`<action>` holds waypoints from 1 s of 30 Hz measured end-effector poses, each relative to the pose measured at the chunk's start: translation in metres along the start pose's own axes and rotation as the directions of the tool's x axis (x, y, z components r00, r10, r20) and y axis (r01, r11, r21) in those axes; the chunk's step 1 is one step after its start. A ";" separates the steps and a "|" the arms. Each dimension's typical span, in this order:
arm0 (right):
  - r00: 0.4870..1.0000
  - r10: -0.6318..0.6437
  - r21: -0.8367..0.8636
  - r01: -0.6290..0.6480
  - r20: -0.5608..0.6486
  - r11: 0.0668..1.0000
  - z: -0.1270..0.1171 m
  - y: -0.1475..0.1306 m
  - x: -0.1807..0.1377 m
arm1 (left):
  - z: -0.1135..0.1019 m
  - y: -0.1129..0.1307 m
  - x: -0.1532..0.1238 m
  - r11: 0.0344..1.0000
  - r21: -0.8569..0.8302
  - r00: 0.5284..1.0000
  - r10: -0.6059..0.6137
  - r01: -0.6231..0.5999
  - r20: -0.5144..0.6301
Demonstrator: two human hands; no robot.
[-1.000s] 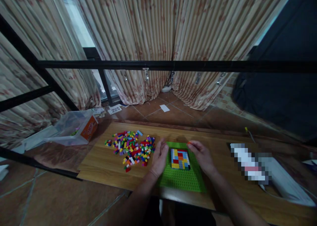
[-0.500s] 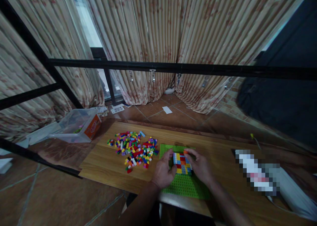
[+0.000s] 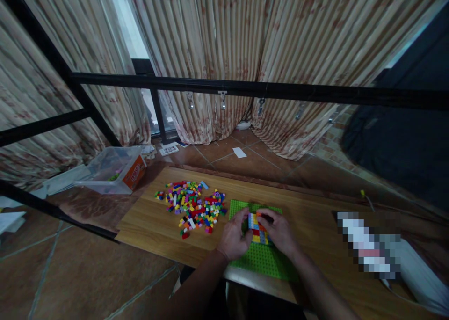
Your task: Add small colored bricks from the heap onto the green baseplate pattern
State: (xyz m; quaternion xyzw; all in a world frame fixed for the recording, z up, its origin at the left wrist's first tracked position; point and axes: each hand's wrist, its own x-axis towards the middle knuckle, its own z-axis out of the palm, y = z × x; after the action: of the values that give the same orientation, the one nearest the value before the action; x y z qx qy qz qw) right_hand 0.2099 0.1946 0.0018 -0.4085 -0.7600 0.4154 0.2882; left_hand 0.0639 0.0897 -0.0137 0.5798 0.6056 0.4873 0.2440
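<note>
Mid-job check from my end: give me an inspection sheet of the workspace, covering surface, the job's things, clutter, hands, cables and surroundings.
Surface: wooden board laid over a brown tiled floor.
Job's things: green baseplate with a block of coloured bricks on it; loose brick pile to its left.
Clutter: clear plastic box off the board's far left corner; paper slip on the floor.
Hands: left hand and right hand both rest on the baseplate, fingers at the brick block; whether either pinches a brick cannot be told.
Cables: thin cable with a yellow end at the right.
Surroundings: black metal frame, striped curtains behind.
</note>
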 end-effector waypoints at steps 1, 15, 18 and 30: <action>1.000 0.007 0.012 -0.007 0.005 1.000 0.000 0.000 0.000 | 0.000 0.000 0.000 1.000 0.002 1.000 0.001 -0.001 0.001; 0.994 0.107 0.125 -0.110 0.032 0.986 -0.001 0.000 0.005 | 0.000 0.001 0.000 1.000 -0.007 1.000 -0.011 0.011 -0.005; 0.993 0.113 0.133 -0.118 0.039 0.984 -0.002 -0.002 0.005 | 0.000 0.001 0.000 1.000 -0.018 1.000 -0.004 0.004 -0.016; 0.995 0.086 0.096 -0.091 0.055 0.991 -0.006 0.000 0.005 | 0.004 -0.004 0.000 0.999 -0.036 0.999 0.008 -0.010 -0.035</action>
State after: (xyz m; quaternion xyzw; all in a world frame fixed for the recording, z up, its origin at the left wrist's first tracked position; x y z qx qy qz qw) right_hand 0.2122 0.2013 0.0051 -0.4164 -0.7268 0.4750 0.2697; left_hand 0.0653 0.0915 -0.0183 0.5694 0.5982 0.5094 0.2417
